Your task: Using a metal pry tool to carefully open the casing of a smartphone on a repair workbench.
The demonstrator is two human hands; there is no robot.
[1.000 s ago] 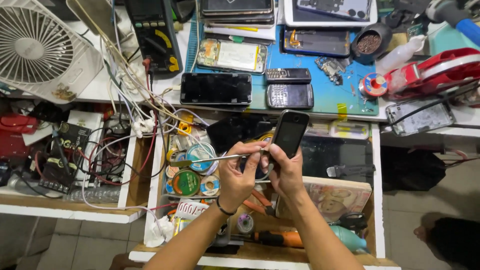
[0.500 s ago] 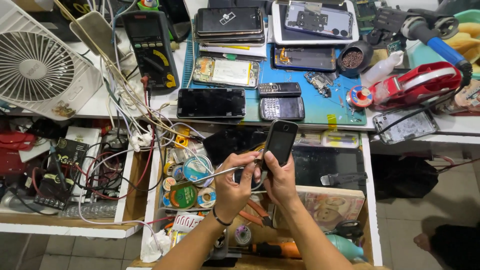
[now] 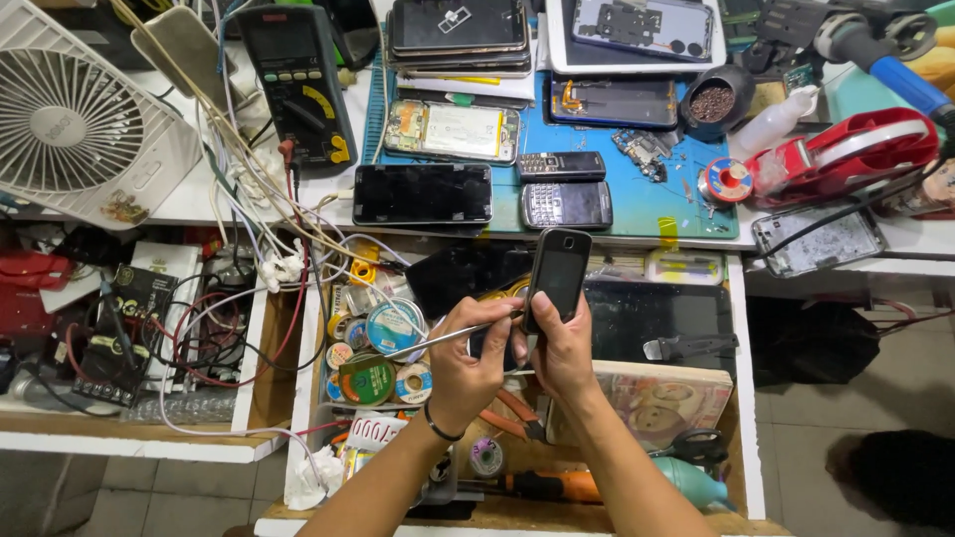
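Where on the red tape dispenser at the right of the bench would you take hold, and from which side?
Grip the red tape dispenser across its long, narrow body, coming down from above. It lies open on top, while a bottle and a blue-handled tool crowd its far side.

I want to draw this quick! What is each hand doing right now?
Left hand: closed on thin silver metal tweezers, tip at the phone.
Right hand: closed around a small black rectangular phone, held upright.
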